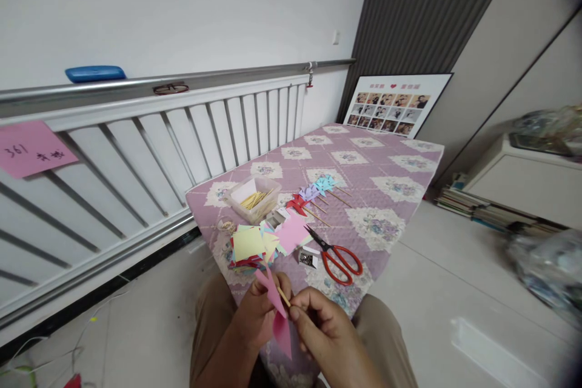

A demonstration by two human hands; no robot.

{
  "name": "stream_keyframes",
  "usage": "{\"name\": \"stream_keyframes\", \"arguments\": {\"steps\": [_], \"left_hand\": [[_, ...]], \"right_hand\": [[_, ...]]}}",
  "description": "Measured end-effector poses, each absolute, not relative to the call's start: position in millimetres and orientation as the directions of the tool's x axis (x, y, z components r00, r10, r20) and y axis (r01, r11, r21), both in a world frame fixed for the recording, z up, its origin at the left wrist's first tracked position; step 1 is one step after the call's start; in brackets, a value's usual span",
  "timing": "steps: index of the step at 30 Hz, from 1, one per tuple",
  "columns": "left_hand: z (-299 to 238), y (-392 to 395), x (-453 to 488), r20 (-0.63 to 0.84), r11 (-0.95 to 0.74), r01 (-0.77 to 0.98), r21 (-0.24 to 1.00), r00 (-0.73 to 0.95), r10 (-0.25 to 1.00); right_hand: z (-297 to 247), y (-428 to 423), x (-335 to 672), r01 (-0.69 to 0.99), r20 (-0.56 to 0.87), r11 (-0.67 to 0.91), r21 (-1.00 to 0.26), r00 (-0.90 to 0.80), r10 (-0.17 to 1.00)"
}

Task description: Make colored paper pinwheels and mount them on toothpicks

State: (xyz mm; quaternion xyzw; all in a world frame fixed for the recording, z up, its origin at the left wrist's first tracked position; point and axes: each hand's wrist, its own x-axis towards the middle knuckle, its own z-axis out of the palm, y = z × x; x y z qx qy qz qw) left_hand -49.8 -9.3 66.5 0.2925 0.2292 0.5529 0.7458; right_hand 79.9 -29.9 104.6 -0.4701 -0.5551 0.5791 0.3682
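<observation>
Between my hands, low over the near end of the table, is a folded pink paper pinwheel (282, 334) with a thin wooden stick (284, 297) at its back. My left hand (258, 303) grips the pink paper, its fingers closed and partly hidden behind it. My right hand (324, 322) pinches the stick between thumb and forefinger. Just beyond lie a stack of coloured paper squares (248, 244), a small box of pins (308, 258) and red-handled scissors (340, 259) with the blades slightly apart.
A plastic box (251, 211) of wooden sticks stands behind the paper stack. Finished red (297, 204), purple (310, 193) and light-blue pinwheels (324, 183) lie farther back on the flowered tablecloth (350, 157). A white radiator (218, 127) runs along the left; a photo board (398, 104) leans at the far end.
</observation>
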Motion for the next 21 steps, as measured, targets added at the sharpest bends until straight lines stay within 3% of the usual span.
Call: {"name": "stream_keyframes", "arguments": {"steps": [21], "left_hand": [[69.0,-12.2,-50.8,0.019,0.132,-0.691,0.710,0.206,0.978]], "right_hand": [[114.5,-31.1,74.7,0.118,-0.125,-0.097,-0.988,-0.261,0.957]]}}
